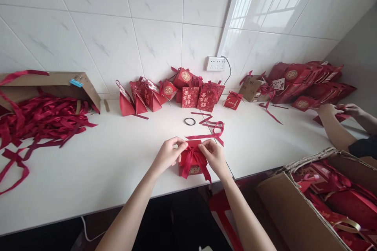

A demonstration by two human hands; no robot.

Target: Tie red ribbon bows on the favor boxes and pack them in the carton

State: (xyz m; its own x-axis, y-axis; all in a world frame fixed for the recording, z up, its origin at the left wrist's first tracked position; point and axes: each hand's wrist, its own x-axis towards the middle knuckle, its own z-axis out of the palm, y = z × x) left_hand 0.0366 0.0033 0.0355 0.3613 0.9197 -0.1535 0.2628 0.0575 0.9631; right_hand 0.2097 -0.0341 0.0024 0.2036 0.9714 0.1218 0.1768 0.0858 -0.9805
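Note:
A small red gift box (183,170) stands near the front edge of the white table, with a dark red ribbon (193,156) tied in a bow on its top. Pinched at the bow's left loop is my left hand (171,152), thumb against the fingers. My right hand (214,156) grips the loop on the other side the same way. The two ribbon tails hang down over the front of the box and partly cover its gold print. Just behind the box lie loose cut ribbon pieces (210,120) and a black ring-shaped band (190,121).
A heap of red ribbons (44,119) spills from a cardboard box (91,90) at left. Finished-looking red boxes (190,97) line the tiled wall below a power strip (216,64). At right, another person's hands (330,110) work near stacked boxes; an open carton (282,204) holds more.

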